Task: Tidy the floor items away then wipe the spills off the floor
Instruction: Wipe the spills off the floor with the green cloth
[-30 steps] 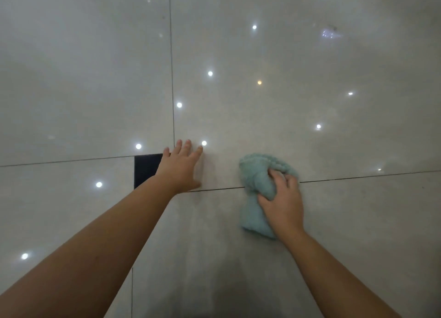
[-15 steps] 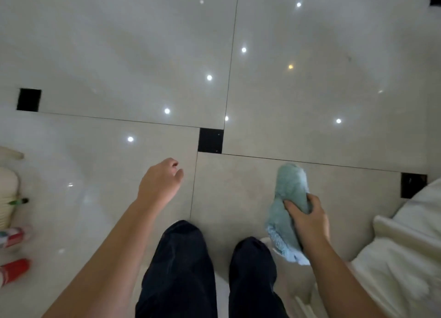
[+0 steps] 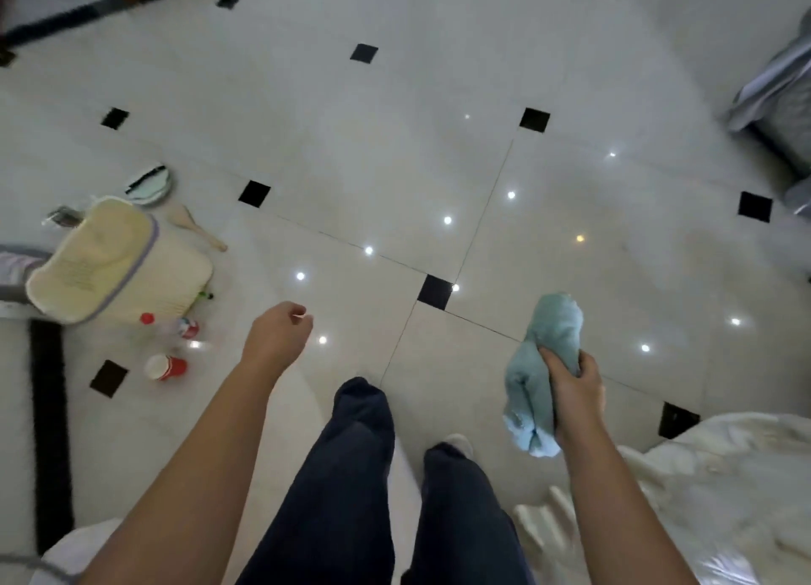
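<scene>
Head view, looking down at pale tiles. Grips a bunched cloth [image 3: 546,352] mid-length in the right hand [image 3: 575,387], long axis pointing away from the body. Holds nothing in the left hand [image 3: 278,334], fingers loosely curled. Shows clutter well off to the left: tipped basket [image 3: 118,259], bottle [image 3: 173,326], red cup [image 3: 166,367], wooden spoon [image 3: 204,232], plate [image 3: 149,186]. Favours the free left hand, nearer to all of it.

Open floor [image 3: 373,137] ahead, basket [image 3: 114,264] and cup [image 3: 166,367] left, bedding [image 3: 724,475] right
</scene>
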Motion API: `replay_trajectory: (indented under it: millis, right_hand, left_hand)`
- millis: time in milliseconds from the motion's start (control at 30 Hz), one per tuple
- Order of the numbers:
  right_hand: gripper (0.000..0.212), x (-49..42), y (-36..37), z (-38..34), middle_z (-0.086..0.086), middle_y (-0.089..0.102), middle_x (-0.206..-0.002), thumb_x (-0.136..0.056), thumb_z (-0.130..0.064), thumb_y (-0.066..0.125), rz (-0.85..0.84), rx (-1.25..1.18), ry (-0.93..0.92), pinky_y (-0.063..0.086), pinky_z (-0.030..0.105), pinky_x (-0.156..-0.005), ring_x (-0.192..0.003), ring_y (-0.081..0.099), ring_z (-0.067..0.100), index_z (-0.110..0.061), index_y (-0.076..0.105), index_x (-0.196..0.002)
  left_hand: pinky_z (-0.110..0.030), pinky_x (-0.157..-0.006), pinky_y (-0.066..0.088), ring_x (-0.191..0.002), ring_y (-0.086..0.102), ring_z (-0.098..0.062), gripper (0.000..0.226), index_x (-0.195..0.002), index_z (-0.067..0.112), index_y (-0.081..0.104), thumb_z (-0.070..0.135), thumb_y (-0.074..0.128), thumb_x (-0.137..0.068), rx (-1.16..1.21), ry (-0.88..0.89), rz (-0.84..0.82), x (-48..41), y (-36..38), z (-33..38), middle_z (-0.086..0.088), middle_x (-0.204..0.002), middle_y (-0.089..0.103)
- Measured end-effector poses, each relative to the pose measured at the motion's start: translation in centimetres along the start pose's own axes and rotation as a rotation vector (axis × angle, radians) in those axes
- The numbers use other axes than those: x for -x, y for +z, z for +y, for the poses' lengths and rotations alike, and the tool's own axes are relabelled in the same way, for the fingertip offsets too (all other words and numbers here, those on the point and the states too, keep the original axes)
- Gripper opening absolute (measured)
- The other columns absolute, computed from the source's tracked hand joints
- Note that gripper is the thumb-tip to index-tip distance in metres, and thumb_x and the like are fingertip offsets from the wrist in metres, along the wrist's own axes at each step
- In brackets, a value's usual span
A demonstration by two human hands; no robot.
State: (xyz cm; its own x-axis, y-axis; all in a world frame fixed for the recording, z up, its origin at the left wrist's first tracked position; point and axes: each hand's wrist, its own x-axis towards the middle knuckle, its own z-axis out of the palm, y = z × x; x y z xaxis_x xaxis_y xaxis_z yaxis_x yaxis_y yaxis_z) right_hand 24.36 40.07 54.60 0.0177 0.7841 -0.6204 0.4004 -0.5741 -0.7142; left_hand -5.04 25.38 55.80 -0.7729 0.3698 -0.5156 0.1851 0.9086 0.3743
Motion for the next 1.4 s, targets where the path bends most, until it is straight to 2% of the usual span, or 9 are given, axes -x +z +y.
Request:
replay_trajectory:
  millis: [300, 533, 600, 667, 800, 967, 1100, 1233, 1400]
  right_hand:
    - [0.033, 11.2, -1.2, -2.6, 0.011, 0.065, -0.098, -0.081, -0.03, 0.064, -0.401, 0.272, -0.174, 0.051, 0.04, -0.08, -0.09, 0.062, 0.028, -0.01, 0.058, -0.107]
    - [0.024, 19.1, 2.4, -1.6, 0.018, 0.065, -0.092, -0.086, -0.026, 0.06, -0.711, 0.506, -0.352, 0.052, 0.045, -0.082, -0.085, 0.062, 0.033, -0.01, 0.057, -0.104]
    - [0.028, 21.7, 3.3, -0.6, 0.017, 0.065, -0.092, -0.086, -0.026, 0.06, -0.775, 0.58, -0.411, 0.051, 0.043, -0.081, -0.085, 0.062, 0.032, -0.009, 0.057, -0.107]
    - [0.029, 24.7, 4.1, 1.1, 0.015, 0.064, -0.091, -0.086, -0.027, 0.06, -0.83, 0.647, -0.453, 0.051, 0.044, -0.082, -0.085, 0.061, 0.032, -0.009, 0.056, -0.108]
    - [0.018, 32.6, 5.3, 6.8, 0.011, 0.062, -0.091, -0.087, -0.026, 0.06, -0.976, 0.762, -0.499, 0.051, 0.048, -0.084, -0.083, 0.06, 0.028, -0.014, 0.054, -0.098]
    - [0.025, 43.3, 6.1, 15.6, 0.016, 0.063, -0.094, -0.088, -0.026, 0.057, -1.248, 0.984, -0.556, 0.05, 0.045, -0.085, -0.088, 0.061, 0.031, -0.009, 0.055, -0.106]
    - [0.024, 50.5, 6.1, 21.8, 0.017, 0.065, -0.093, -0.088, -0.023, 0.057, -1.456, 1.178, -0.621, 0.05, 0.048, -0.087, -0.089, 0.062, 0.033, -0.008, 0.055, -0.107]
    - [0.019, 55.7, 6.6, 26.7, 0.015, 0.065, -0.085, -0.088, -0.019, 0.058, -1.601, 1.351, -0.709, 0.05, 0.036, -0.066, -0.078, 0.063, 0.03, -0.007, 0.057, -0.103]
    - [0.002, 60.8, 9.4, 32.9, 0.018, 0.066, -0.087, -0.087, -0.022, 0.058, -1.713, 1.477, -0.726, 0.051, 0.055, -0.084, -0.083, 0.063, 0.039, -0.022, 0.056, -0.085]
  left_hand:
    - [-0.037, -0.09, 0.045, -0.104, 0.06, -0.027, 0.032, -0.122, 0.008, 0.056, 0.018, 0.05, -0.092, 0.417, -0.363, 0.181, 20.4, -3.7, -13.7, -0.013, -0.117, 0.062]
    - [-0.031, -0.076, 0.044, -0.089, 0.062, -0.026, 0.028, -0.118, 0.0, 0.056, 0.007, 0.051, -0.091, 0.937, -0.692, 0.423, 35.1, -0.5, -25.1, -0.015, -0.104, 0.064]
    - [-0.031, -0.068, 0.046, -0.081, 0.061, -0.027, 0.026, -0.113, -0.004, 0.059, 0.005, 0.053, -0.09, 1.024, -0.75, 0.489, 38.5, 0.6, -28.1, -0.015, -0.096, 0.063]
    - [-0.036, -0.074, 0.05, -0.079, 0.063, -0.028, 0.019, -0.103, -0.003, 0.064, 0.007, 0.055, -0.089, 1.091, -0.797, 0.551, 42.5, 1.9, -30.9, -0.014, -0.088, 0.064]
    - [-0.046, -0.084, 0.051, -0.086, 0.066, -0.035, 0.017, -0.072, 0.018, 0.061, 0.012, 0.057, -0.089, 1.196, -0.942, 0.655, 52.3, 6.1, -35.8, -0.012, -0.077, 0.066]
    - [-0.044, -0.088, 0.049, -0.08, 0.064, -0.03, 0.017, -0.1, -0.003, 0.062, 0.008, 0.052, -0.091, 1.401, -1.162, 0.885, 64.4, 11.3, -39.8, -0.021, -0.094, 0.067]
    - [-0.026, -0.064, 0.042, -0.082, 0.06, -0.027, 0.018, -0.102, -0.001, 0.058, 0.01, 0.047, -0.094, 1.557, -1.294, 1.055, 70.8, 14.0, -41.0, -0.015, -0.094, 0.063]
    - [-0.024, -0.062, 0.041, -0.083, 0.061, -0.027, 0.016, -0.102, 0.002, 0.058, 0.006, 0.046, -0.093, 1.665, -1.364, 1.176, 74.0, 15.6, -42.0, -0.015, -0.095, 0.062]
    - [-0.034, -0.083, 0.044, -0.089, 0.065, -0.024, 0.022, -0.108, 0.006, 0.061, 0.013, 0.046, -0.093, 1.672, -1.433, 1.215, 75.2, 15.6, -44.7, -0.008, -0.095, 0.066]
